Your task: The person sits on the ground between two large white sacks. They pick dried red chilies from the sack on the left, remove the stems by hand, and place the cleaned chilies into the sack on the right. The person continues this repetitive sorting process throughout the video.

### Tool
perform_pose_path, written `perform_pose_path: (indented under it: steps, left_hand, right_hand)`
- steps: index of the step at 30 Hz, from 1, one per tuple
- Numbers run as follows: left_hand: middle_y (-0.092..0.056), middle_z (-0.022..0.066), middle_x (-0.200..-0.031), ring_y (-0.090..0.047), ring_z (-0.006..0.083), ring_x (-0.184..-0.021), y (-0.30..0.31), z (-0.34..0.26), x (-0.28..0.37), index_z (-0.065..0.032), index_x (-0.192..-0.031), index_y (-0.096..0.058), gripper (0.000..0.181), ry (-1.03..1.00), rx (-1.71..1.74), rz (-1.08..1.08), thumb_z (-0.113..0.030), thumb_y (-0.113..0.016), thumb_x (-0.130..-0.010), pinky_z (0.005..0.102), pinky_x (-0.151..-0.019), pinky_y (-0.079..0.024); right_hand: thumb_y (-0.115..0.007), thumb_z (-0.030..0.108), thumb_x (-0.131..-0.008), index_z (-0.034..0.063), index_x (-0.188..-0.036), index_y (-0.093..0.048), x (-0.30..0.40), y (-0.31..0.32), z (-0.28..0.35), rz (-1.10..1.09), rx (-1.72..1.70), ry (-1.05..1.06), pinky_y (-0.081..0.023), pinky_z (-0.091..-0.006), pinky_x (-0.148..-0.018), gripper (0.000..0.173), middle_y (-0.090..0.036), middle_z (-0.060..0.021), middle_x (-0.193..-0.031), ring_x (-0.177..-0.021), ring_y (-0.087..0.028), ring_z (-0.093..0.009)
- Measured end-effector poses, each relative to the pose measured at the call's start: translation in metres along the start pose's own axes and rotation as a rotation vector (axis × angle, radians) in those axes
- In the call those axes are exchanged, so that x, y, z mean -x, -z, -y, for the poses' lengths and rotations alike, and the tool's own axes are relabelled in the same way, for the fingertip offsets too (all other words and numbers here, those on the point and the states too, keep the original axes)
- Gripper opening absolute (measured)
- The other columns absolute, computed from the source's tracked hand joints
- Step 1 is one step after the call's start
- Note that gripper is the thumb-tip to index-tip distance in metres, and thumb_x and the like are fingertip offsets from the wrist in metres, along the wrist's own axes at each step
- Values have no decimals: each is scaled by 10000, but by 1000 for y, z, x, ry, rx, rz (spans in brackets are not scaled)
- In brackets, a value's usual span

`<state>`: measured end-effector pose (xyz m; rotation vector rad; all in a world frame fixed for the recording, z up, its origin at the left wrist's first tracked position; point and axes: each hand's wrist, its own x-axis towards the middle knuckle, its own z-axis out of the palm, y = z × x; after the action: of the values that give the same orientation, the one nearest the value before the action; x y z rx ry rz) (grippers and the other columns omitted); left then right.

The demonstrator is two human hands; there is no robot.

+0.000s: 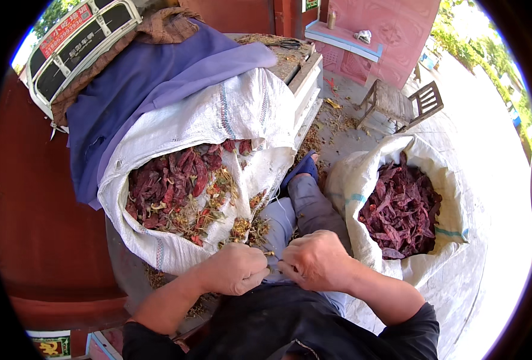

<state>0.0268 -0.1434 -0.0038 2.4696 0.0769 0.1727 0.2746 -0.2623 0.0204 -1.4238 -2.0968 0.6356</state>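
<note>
My left hand point(236, 269) and my right hand point(315, 261) are curled a short gap apart over my lap. Their backs hide whatever the fingers may pinch. A small yellowish scrap point(270, 253) shows between them, above my trousers. Just beyond my left hand, a white woven sack point(176, 126) gapes towards me, with dark dried red chili peppers point(167, 180) inside. Loose stems and yellowish debris point(216, 198) lie at its mouth. On the right, past my right hand, another woven sack point(358, 225) stands with its top rolled open, holding dried chili peppers point(401, 207).
Purple cloth point(158, 72) drapes over the left sack. Scissors point(288, 43) rest on a littered wooden surface point(297, 56) behind it. A small wooden chair point(401, 105) stands ahead on the right, near a pink wall ledge point(342, 42). Plant litter point(311, 141) covers some floor near my foot.
</note>
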Motion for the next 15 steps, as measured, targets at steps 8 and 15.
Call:
perform_pose_path:
  steps: [8,15]
  left_hand:
    - [-636,28,-767,-673,256,-716,-18,-8,15,-125,-801,-689,207,191,-347,-167,-290,-780,-887,414,-650,-510]
    - [-664,76,-797,-701,308,-708,39,53,20,-99,-844,-714,236,541,-672,-548,-313,-799,-893,462,-647,-545]
  right_hand:
    - [-771,141,-937,-31,-914,-721,52,96,-27,-682,256,-382,-516,-414,-679,180,-666,-160,-799,-715,-653,-311]
    - [-782,189,-910,-10,-1273,-710,111,105,-94,-730,655,-691,-526,-487,-998,420,-713,-224,-1216,-1118,-694,-413]
